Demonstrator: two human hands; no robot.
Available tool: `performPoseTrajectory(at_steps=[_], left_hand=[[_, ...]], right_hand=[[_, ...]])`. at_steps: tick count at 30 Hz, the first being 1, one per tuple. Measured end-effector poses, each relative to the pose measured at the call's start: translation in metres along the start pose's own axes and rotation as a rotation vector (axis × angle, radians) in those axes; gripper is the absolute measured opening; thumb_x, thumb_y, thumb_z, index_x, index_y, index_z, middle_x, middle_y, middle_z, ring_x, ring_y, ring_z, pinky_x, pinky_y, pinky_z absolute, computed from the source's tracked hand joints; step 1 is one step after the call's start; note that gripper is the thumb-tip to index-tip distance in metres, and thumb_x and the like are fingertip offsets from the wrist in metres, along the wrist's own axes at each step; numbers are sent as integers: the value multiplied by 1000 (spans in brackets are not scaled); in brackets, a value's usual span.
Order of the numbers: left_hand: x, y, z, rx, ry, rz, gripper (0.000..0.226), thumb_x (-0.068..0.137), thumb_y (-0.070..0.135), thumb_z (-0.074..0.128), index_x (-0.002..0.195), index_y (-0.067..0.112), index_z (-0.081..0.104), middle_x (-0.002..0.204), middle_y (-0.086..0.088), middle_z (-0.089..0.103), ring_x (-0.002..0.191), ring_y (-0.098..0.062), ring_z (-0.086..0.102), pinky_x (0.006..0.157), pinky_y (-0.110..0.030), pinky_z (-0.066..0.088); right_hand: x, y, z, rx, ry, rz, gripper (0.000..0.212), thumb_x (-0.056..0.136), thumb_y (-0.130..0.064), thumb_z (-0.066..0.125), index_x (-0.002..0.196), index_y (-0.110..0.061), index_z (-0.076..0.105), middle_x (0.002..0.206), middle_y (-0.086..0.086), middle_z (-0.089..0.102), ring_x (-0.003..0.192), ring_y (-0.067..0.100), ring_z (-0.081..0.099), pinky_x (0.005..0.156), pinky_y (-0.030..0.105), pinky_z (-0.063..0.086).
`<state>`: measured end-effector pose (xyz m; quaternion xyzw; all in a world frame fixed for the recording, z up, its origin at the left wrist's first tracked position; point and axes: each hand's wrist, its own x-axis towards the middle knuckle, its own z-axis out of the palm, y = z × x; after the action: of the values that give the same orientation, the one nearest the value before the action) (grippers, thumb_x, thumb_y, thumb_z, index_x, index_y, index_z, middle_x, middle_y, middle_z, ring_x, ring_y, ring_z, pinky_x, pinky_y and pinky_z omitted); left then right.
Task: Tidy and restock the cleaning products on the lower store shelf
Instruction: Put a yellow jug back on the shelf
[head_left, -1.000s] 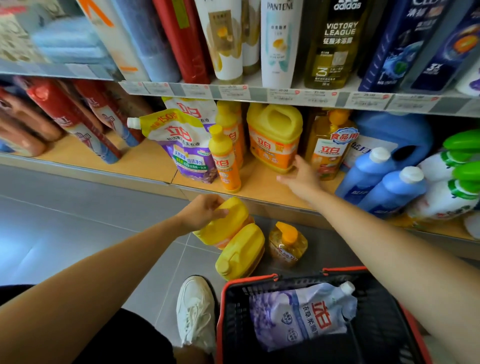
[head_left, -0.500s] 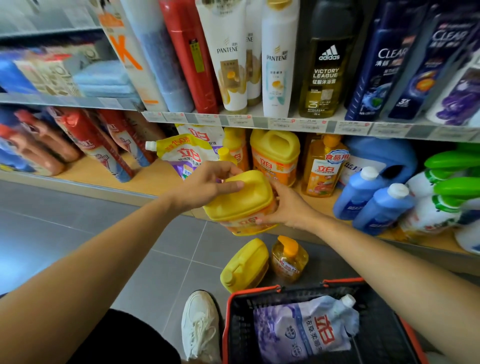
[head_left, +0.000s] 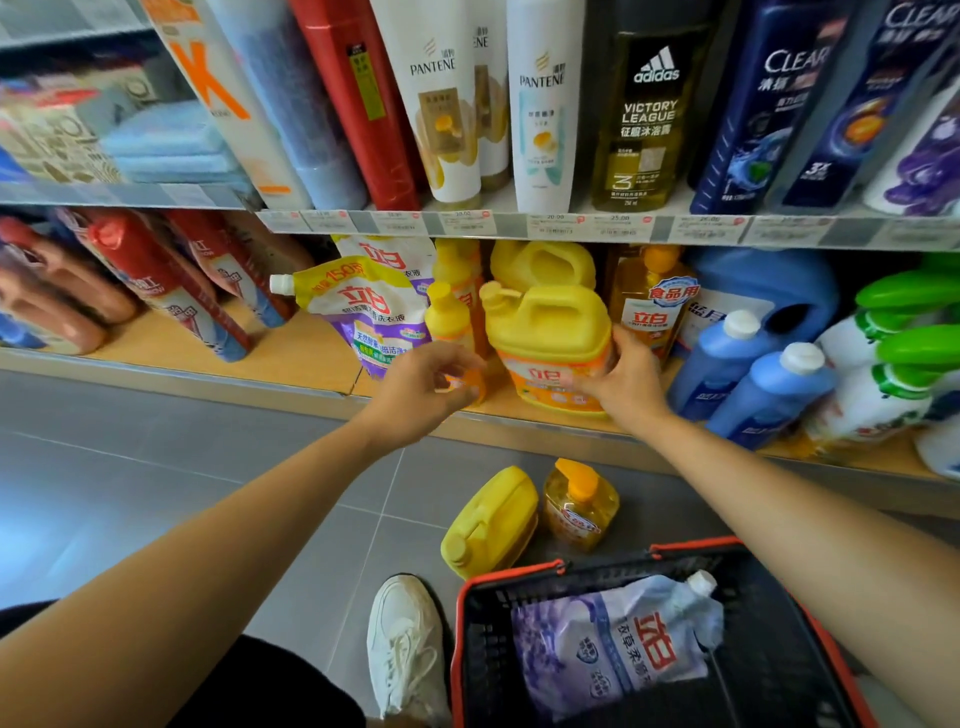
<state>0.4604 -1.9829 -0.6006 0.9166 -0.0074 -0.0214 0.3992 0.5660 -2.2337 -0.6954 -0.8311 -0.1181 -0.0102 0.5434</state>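
A yellow detergent jug (head_left: 550, 338) with an orange label stands upright at the front of the lower wooden shelf (head_left: 306, 353). My right hand (head_left: 626, 387) grips its right side, thumb across the label. My left hand (head_left: 423, 389) hovers just left of the jug with loosely curled fingers, holding nothing, in front of a small yellow bottle (head_left: 449, 319). A second yellow jug (head_left: 545, 262) stands behind the first. On the floor lie another yellow jug (head_left: 491, 522) and an amber pump bottle (head_left: 582, 506).
A black basket with a red rim (head_left: 465, 618) sits at my feet, holding a purple refill pouch (head_left: 613, 654). On the shelf are a purple pouch (head_left: 363, 312), an amber bottle (head_left: 649, 306), blue bottles (head_left: 769, 389) and green-capped sprays (head_left: 893, 384). My white shoe (head_left: 405, 639) is by the basket.
Both hands carried the yellow jug from the floor onto the lower shelf and stood it upright. My left hand has let go of it; my right hand stays on it.
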Motion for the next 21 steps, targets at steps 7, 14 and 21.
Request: performPoseTrajectory(at_steps=[7,14,21], left_hand=[[-24,-34,66,198,-424,-208,32,89,33,77,114,15,69,102,1,70,95,-19,68,90,-38,56],[-37,-60,99,199,-399,-359,47,88,38,78,124,17,57,107,-1,64,97,-19,62,81,-33,51],[-38,-67,91,-86,-423,-443,31,92,19,75,116,2,64,105,-12,67,93,-20,60,84,-39,54]], right_hand=[[7,10,16,-64,130,87,69,64,-41,91,119,-14,60,116,6,70,109,26,64,88,37,52],[24,12,27,-250,201,176,66,59,-58,87,102,-14,62,106,10,70,102,33,64,83,44,52],[39,14,34,-185,100,295,56,69,-46,86,110,-13,65,115,11,68,111,30,62,94,44,51]])
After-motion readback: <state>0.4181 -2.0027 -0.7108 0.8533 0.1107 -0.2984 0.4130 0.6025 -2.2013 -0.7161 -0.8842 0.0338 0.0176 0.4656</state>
